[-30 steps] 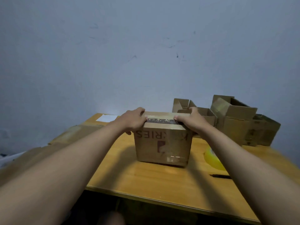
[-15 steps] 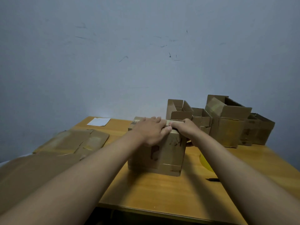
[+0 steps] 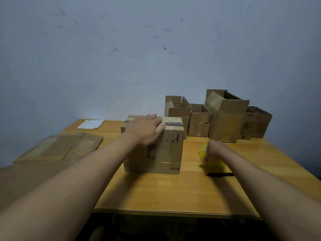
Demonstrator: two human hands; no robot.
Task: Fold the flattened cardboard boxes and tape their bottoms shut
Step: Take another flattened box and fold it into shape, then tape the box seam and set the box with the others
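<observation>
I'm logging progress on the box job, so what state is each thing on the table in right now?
Brown cardboard box in front: folded, flaps closed on top, upside down.
Left hand: flat on that box's top.
Right hand: on the yellow tape roll; grip unclear.
Open cardboard boxes at the back: upright, flaps open.
Flattened cardboard sheets at left: unfolded, lying flat.
Black pen: lying on the wooden table.

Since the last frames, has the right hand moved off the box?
Yes. The right hand left the box top and dropped right to the yellow tape roll on the table; the left hand rests on the box.
</observation>
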